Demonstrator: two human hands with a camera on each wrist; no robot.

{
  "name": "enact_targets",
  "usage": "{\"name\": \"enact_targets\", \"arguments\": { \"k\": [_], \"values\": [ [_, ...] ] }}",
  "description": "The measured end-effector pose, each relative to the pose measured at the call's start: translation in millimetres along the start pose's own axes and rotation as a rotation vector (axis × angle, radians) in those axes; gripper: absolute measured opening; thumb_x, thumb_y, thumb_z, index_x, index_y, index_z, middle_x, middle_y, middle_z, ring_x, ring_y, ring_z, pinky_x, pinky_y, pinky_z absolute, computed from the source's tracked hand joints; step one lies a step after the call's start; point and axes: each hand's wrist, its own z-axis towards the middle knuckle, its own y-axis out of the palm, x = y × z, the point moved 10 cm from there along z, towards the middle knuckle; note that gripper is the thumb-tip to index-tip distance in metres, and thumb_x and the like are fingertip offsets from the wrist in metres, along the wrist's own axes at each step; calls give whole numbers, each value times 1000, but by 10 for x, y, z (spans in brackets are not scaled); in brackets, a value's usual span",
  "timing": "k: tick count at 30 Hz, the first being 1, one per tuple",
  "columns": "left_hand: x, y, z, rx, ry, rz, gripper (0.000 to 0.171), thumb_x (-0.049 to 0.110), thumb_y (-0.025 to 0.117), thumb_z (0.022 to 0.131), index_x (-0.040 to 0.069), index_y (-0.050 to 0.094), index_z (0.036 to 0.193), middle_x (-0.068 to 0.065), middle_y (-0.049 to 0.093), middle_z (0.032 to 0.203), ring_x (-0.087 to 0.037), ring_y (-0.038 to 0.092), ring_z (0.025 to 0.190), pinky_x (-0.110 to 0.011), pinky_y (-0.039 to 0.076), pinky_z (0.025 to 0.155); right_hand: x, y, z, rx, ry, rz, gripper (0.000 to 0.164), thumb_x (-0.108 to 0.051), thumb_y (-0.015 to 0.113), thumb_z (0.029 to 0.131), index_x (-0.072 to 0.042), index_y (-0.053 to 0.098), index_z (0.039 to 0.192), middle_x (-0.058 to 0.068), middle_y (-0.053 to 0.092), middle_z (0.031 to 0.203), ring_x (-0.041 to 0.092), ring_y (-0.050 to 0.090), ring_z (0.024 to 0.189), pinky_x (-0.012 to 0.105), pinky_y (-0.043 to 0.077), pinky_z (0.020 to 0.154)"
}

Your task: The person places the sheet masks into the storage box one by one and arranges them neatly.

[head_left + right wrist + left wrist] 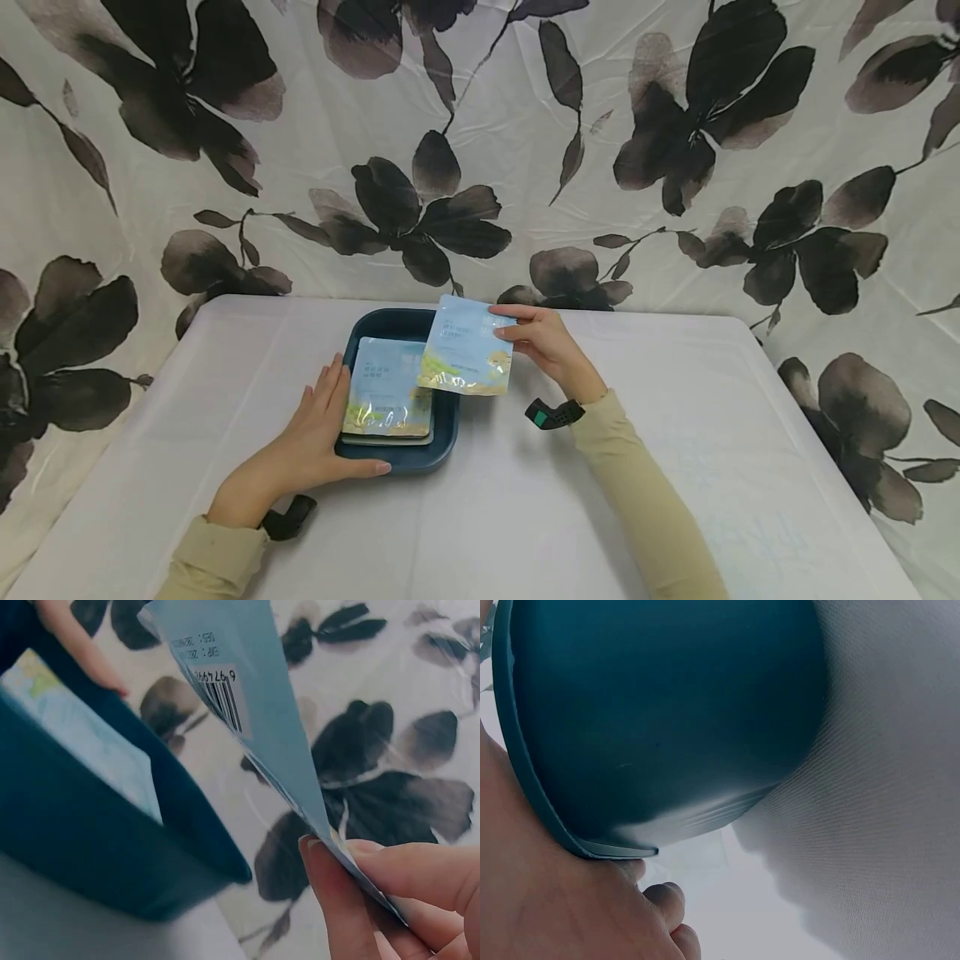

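Note:
A flat light-blue sachet with a yellow-green lower part is pinched at its right edge by my right hand. It hangs over the right side of a dark blue tray, overlapping the rim in the head view. From the right wrist, thumb and fingers show on both faces of this sachet, whose back carries a barcode. Inside the tray lies a small stack topped by a matching sachet. My left hand rests along the tray's left rim, fingers straight, thumb stretched along the front edge.
The tray stands on a white-covered table, near its far edge. Behind rises a white cloth with dark flower prints. A black band sits on the right wrist and another black strap on the left.

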Motion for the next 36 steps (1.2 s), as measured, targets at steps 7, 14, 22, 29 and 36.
{"name": "enact_targets", "arguments": {
  "k": [7, 14, 22, 29, 36],
  "values": [
    [1, -13, -3, 9, 2, 18, 144, 72, 78, 65, -8, -2, 155, -17, -18, 163, -44, -9, 148, -62, -1, 116, -75, 410, 123, -42, -27, -105, 39, 11, 67, 86, 5, 66, 125, 16, 64, 126, 22, 67, 100, 31, 57, 82],
    [12, -15, -1, 16, 8, 19, 144, 72, 78, 65, -7, -2, 155, -18, -17, 163, -45, -8, 148, -64, 1, 115, -11, 744, 214, -73, -38, -204, 38, 10, 70, 84, 2, 70, 121, 14, 67, 123, 20, 69, 91, 33, 58, 79],
    [-5, -9, -13, 6, 11, 13, 143, 71, 78, 67, -5, -4, 156, -17, -19, 163, -44, -9, 148, -66, 2, 114, 96, 1023, 279, -104, -68, -303, 35, 9, 71, 83, 2, 71, 118, 13, 64, 126, 15, 68, 82, 32, 58, 77],
    [-14, -5, -34, 7, 14, 13, 142, 70, 78, 67, -5, -3, 156, -16, -19, 163, -44, -9, 148, -67, 2, 114, 186, 1182, 322, -114, -96, -429, 31, 6, 74, 81, 2, 74, 112, 12, 70, 108, 12, 62, 75, 24, 53, 64],
    [-8, 10, -20, 7, 15, 17, 142, 71, 77, 67, -6, -2, 155, -14, -21, 163, -44, -9, 148, -66, 2, 114, 180, 1233, 320, -77, -139, -794, 36, -4, 81, 79, -6, 75, 114, 11, 64, 129, 23, 58, 114, 31, 49, 91]
  ]
}}
